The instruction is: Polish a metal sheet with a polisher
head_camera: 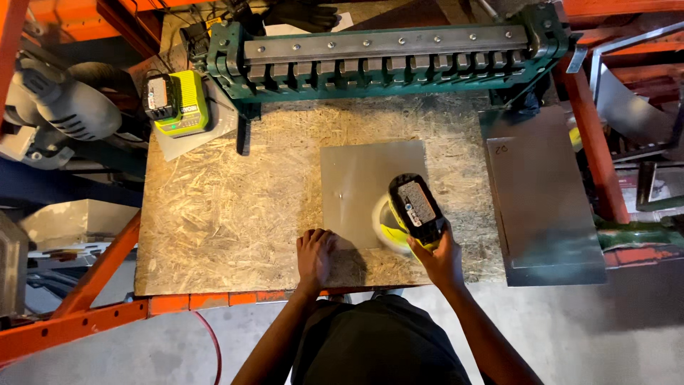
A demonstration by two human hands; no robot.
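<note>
Chipboard is serving as our bench top (214,214), laid over orange racking beams above a grey concrete floor. Nearest to us, we are pressing our left hand (314,255) flat, fingers together, on the near left corner of a square sheet of grey metal (360,178) that is lying on the board a little right of centre. Just beside it, we are wrapping our right hand (442,258) tightly around the handle of a yellow-green and black cordless sander (407,212), which is sitting on the near right part of the sheet, its battery end facing up at us. To the right, a stack of larger metal sheets (545,207) is overhanging the board's edge. Farther off on the left, a yellow-green battery charger (176,103) is holding a black battery pack. Along the far edge, a green sheet-metal brake (392,57) is spanning most of the bench.
</note>
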